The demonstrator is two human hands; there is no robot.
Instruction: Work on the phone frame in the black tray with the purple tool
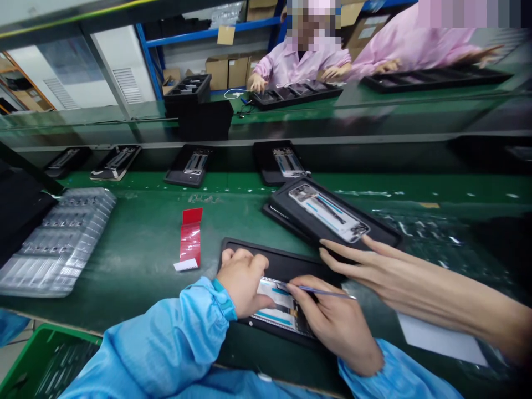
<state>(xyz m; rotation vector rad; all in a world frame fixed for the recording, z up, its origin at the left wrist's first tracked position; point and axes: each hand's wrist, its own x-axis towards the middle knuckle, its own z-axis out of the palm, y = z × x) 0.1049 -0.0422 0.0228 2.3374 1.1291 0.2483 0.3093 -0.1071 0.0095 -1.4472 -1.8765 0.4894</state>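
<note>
A phone's inner frame [274, 302], silver with blue strips and a dark flex cable, lies in a black tray [291, 260] before me. My left hand [245, 280] grips the left end of the phone frame, fingers curled over its far side and thumb across its face. Closed around slim metallic tweezers [324, 291], my right hand [332, 316] rests by the frame's right end. The tweezers' tips are hidden by the fingers. From the right, another person's hand [366, 263] reaches to a second black tray [282, 194] with a phone frame [328, 213] in it.
A red strip of film [191, 238] lies left of my tray. Clear plastic trays [62, 238] are stacked at far left, above a green bin [37, 349]. Several trays with phone frames line the back, including one tray [189, 165]. Across the bench, people in pink work at black trays.
</note>
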